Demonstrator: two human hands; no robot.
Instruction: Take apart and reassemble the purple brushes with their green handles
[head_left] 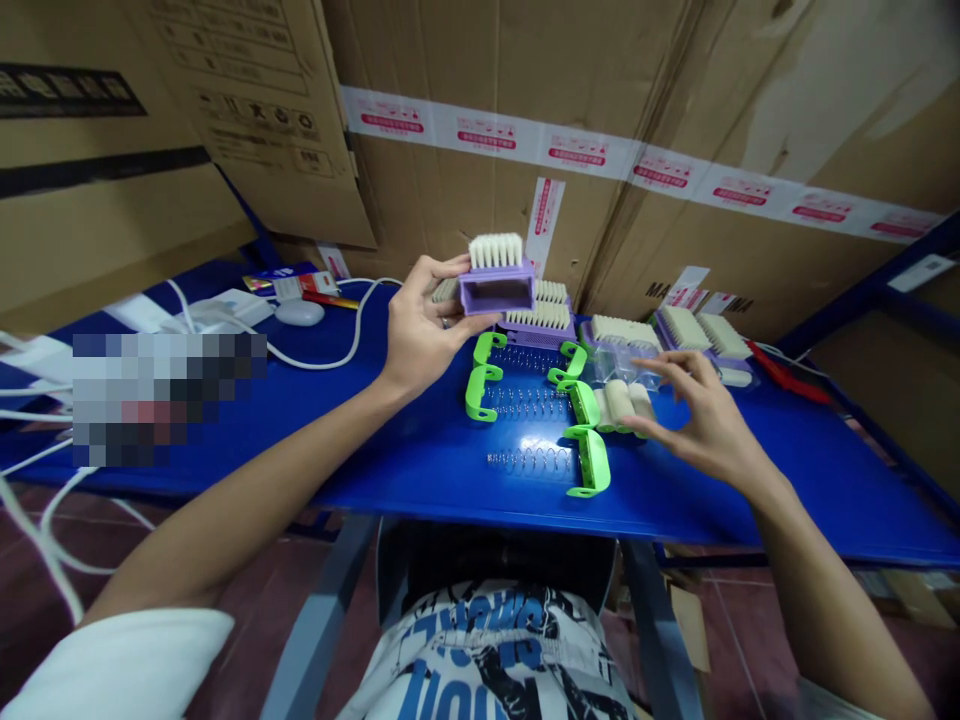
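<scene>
My left hand is closed around a purple brush head, raised above the table with its off-white bristles up and its hollow side facing me. My right hand has thumb and fingers apart, beside off-white rollers and clear plastic pieces; its fingertips look close to both, and I cannot tell whether they touch. Between the hands lie several bright green curved clips and several thin metal springs. More purple brush heads stand behind, partly hidden by the held one.
Farther right are bristle blocks and a red object. White cables, a white mouse-shaped object and a blurred-out patch are on the left. Cardboard boxes wall off the back of the blue table.
</scene>
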